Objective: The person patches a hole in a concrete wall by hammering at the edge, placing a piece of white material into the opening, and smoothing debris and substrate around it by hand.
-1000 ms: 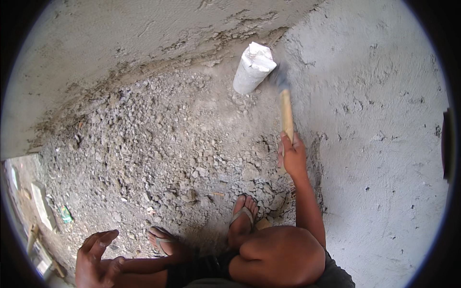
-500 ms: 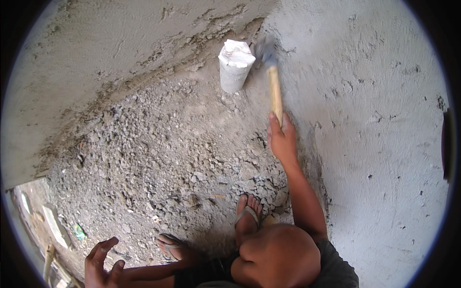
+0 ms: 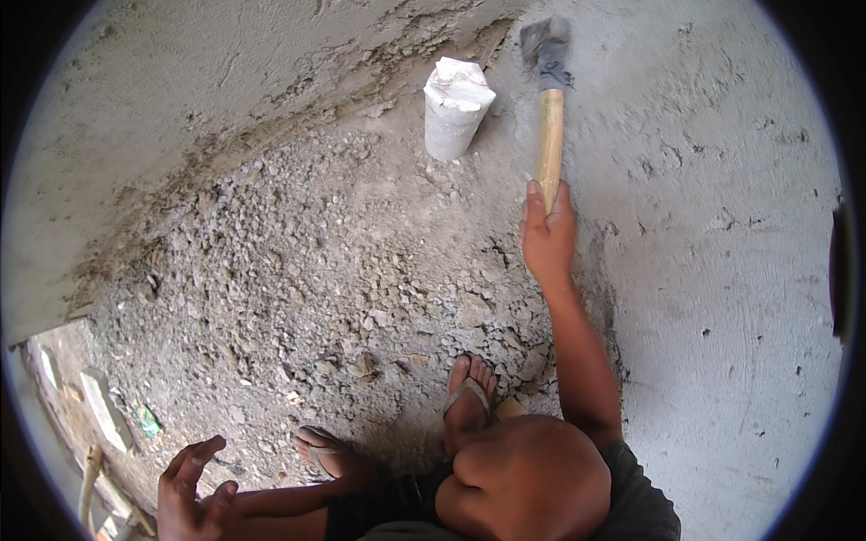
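Note:
My right hand [image 3: 548, 236] is wrapped round the pale wooden handle of a short tool [image 3: 549, 135]. Its broad grey metal head is blurred by motion, so I cannot tell its exact kind. The head is off to the right of an upright pipe stub [image 3: 448, 129], apart from it and against the pale wall in view. White material covers the top of the pipe, which stands in the rubble near the far corner. At the lower left my left hand [image 3: 191, 491] hangs open above my leg, fingers apart and holding nothing.
Loose grey rubble [image 3: 298, 270] covers the ground around my sandalled feet. A rough plastered wall [image 3: 704, 270] rises close on the right, another wall [image 3: 180, 108] at the far left. Pieces of board [image 3: 106, 410], a green wrapper [image 3: 147, 420] and a wooden stick [image 3: 90, 482] lie at lower left.
My right hand has moved the tool up and to the right, away from the pipe's side. My left hand keeps nearly the same pose. The whole view has shifted slightly.

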The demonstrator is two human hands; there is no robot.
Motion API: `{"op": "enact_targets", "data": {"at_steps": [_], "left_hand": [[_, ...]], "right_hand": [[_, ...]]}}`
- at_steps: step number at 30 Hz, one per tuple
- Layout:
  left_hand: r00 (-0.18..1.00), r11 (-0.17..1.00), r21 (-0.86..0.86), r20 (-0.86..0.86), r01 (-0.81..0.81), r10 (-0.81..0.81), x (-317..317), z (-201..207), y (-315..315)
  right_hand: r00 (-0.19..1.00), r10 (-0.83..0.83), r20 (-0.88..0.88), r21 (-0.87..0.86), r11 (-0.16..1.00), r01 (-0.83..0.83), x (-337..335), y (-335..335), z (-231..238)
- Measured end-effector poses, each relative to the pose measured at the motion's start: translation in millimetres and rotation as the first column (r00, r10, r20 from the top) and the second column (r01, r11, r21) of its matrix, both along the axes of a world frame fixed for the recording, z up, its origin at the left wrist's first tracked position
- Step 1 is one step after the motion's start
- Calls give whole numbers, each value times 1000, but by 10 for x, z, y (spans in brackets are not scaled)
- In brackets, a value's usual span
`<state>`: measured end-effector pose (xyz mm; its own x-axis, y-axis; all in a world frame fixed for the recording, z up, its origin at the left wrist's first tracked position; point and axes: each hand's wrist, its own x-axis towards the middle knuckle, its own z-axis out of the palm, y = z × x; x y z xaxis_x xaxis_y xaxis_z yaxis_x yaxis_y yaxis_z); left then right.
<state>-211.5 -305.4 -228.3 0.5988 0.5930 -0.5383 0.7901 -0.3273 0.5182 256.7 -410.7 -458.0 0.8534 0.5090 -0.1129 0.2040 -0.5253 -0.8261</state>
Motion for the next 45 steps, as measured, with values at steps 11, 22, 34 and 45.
{"op": "enact_targets", "data": {"at_steps": [11,22,34,45], "left_hand": [[998,999,-7,39,49,-49,152,49,-24],[997,998,8,27,69,-69,225,-15,-9],[936,966,115,243,231,-253,55,-164,-18],[945,950,143,140,277,-296,30,-123,-31]], "right_hand": [[948,-4,-319,-167,984,-53,105,-115,139],[949,-66,-309,-320,947,-39,164,-101,-356],[997,53,-57,-204,977,-63,358,-241,-606],[989,12,147,-8,1000,-11,202,-115,-353]]}}
